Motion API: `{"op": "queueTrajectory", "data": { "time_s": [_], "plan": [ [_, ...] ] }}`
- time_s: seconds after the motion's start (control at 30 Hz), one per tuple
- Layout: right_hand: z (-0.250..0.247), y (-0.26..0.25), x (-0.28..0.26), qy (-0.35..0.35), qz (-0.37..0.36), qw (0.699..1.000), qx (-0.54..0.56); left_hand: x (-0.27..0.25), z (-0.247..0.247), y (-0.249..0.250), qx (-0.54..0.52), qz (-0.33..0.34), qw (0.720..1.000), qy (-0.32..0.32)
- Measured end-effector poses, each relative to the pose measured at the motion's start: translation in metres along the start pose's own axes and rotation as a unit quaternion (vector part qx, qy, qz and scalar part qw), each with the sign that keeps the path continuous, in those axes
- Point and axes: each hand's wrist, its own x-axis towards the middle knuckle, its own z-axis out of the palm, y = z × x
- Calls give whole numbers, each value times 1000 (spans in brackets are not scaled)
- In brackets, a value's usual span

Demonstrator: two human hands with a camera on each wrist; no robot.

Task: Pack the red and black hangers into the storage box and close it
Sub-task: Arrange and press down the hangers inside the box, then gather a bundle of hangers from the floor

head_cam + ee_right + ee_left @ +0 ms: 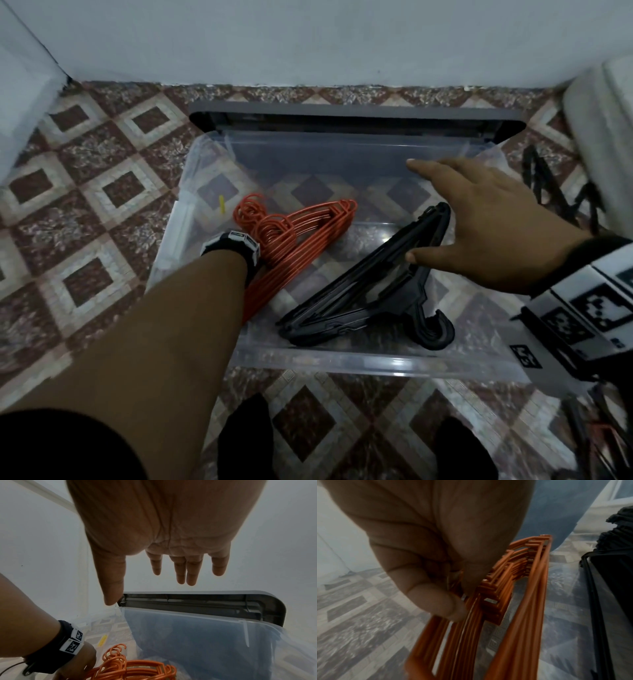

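Note:
A clear storage box (342, 363) stands on the tiled floor, its dark grey lid (342, 116) tipped up at the back against the wall. A bundle of red hangers (301, 233) leans in the left half of the box. My left hand (457, 588) grips that bundle near the hooks; in the head view the wristband (233, 245) hides the fingers. A stack of black hangers (359, 301) lies in the front right of the box. My right hand (431, 210) hovers above it with straight, spread fingers pointing toward the lid (205, 601), holding nothing.
More black hangers (548, 185) lie on the floor right of the box, beside a white object (603, 120). A small yellow tag (222, 204) shows at the box's left side. The white wall runs close behind the lid. My feet (246, 438) stand just before the box.

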Motion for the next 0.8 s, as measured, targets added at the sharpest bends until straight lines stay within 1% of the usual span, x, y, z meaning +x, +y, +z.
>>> {"op": "queueTrajectory", "data": {
  "time_s": [0.13, 0.27, 0.3, 0.37, 0.43, 0.47, 0.5, 0.6, 0.7, 0.8],
  "plan": [
    [-2, 2, -2, 9, 3, 1000, 4, 2, 0, -3, -19, -9, 1000, 4],
    [-14, 11, -5, 39, 23, 999, 2, 5, -14, -9, 0, 26, 1000, -11],
    [-21, 15, -8, 51, 29, 998, 16, 3, -20, -8, 10, 34, 999, 3],
    [-39, 27, -17, 99, 35, 993, 50, -12, -37, -2, 39, 69, 995, 64],
    [-59, 41, -33, 179, 39, 980, 81, -33, -57, 12, 59, 88, 990, 90],
    [-69, 49, -45, 222, 44, 969, 97, -43, -67, 22, 53, 93, 990, 89],
    [-79, 59, -58, 262, 49, 957, 112, -53, -78, 33, 70, 88, 990, 87],
    [-100, 91, -101, 355, 83, 922, 133, -98, -111, 79, 112, 100, 981, 123],
    [-109, 136, -152, 400, 122, 893, 165, -153, -145, 147, 199, 151, 957, 150],
    [-102, 183, -202, 425, 109, 879, 187, -208, -161, 225, 242, 228, 924, 187]
  ]
}}
